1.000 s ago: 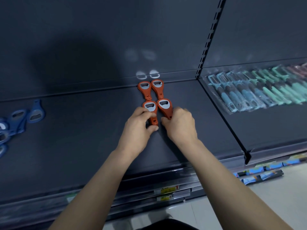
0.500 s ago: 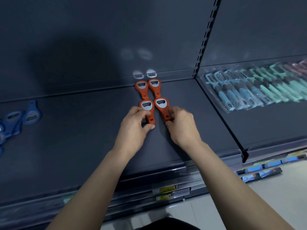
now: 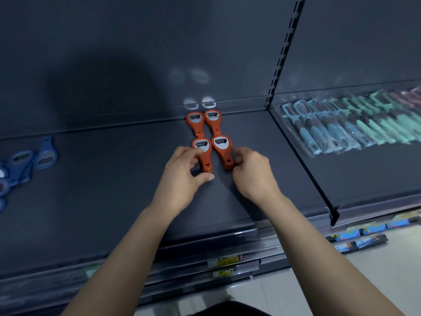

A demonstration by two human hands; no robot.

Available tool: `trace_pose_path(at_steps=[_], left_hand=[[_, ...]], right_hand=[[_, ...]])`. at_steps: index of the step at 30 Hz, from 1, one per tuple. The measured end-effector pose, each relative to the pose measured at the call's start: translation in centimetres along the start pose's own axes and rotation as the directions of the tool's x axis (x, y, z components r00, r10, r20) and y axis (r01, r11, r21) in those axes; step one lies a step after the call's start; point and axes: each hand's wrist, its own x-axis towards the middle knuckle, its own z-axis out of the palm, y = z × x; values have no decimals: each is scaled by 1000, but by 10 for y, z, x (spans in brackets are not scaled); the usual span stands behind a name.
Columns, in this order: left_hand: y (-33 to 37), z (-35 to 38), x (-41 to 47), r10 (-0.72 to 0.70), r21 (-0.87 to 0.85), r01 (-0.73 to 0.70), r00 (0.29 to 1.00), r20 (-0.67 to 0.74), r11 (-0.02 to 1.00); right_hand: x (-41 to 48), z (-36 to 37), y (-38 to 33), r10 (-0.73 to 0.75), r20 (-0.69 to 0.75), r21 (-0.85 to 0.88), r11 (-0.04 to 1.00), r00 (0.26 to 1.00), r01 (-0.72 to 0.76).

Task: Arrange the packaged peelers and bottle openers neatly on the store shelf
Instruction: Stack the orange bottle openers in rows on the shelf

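Both grips slid back along the handles since a second ago. Left grip (image 3: 184, 176) curls round the front-left opener (image 3: 202, 153); right grip (image 3: 252, 174) pinches the front-right opener (image 3: 222, 151). Both lie squared before the back pair (image 3: 194, 123) on the shelf (image 3: 114, 179); release likely next.

Four orange bottle openers (image 3: 222, 149); blue openers (image 3: 46, 155), peelers (image 3: 341, 128) uncountable.

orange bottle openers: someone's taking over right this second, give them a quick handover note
Left hand holds the front-left orange opener between finger and thumb; right hand pinches the front-right orange opener by its handle.
Back orange pair lies lined up at the rear of the shelf.
Peelers lie in a neat row in the right bay.
Left: square the front pair, then tidy the blue openers heaped far left.
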Motion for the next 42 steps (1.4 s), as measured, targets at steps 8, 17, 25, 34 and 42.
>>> trace_pose_path(at_steps=[8, 17, 25, 34, 42], left_hand=[[2, -9, 8, -124, -168, 126, 992, 26, 978], [-3, -5, 12, -113, -139, 115, 993, 26, 984], [0, -6, 12, -116, -104, 116, 993, 5, 988], [9, -23, 5, -49, 53, 57, 989, -140, 997], [4, -68, -22, 88, 434, 23, 969, -233, 900]], right_hand=[[14, -4, 3, 89, -17, 180, 980, 996, -84], [15, 0, 4, 74, -19, 207, 976, 997, -69], [16, -1, 4, 72, -16, 214, 975, 997, -66], [11, -17, -15, -140, -91, 43, 989, 986, 144], [11, 10, -62, -412, 131, -282, 857, 902, 432]])
